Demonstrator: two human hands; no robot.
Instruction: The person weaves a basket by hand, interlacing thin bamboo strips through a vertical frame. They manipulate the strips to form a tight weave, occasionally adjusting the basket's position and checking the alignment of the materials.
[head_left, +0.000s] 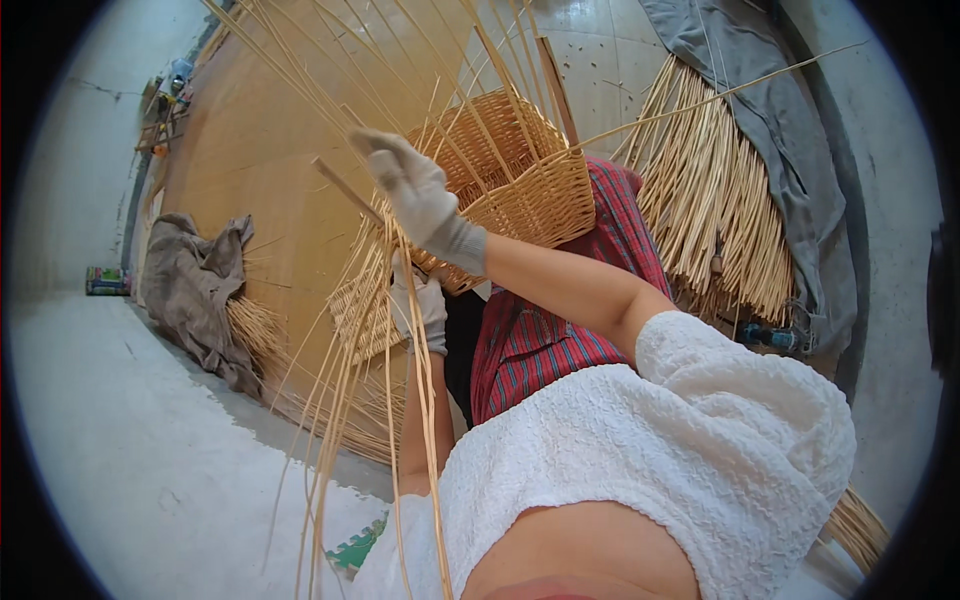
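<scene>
A half-woven wicker basket (535, 205) rests tilted against my lap, with long upright rods rising from its rim. In a light grey glove, my right hand (412, 190) is raised over the basket's left side, its fingers stretched out and nothing seen in them. Lower down, my gloved left hand (420, 305) is closed at the basket's left lower edge, partly behind hanging rods; its fingertips are hidden. Several loose wicker rods (345, 425) hang from that side past my left forearm. A flat brown stick (345, 188) juts out left of my right hand.
A large bundle of wicker rods (715, 185) lies on grey cloth (805, 200) at the right. Further left, a brown cloth (195, 290) covers part of another rod bundle (255, 330). A teal tool (768, 337) lies near the right bundle. Striped red fabric (545, 350) covers my lap.
</scene>
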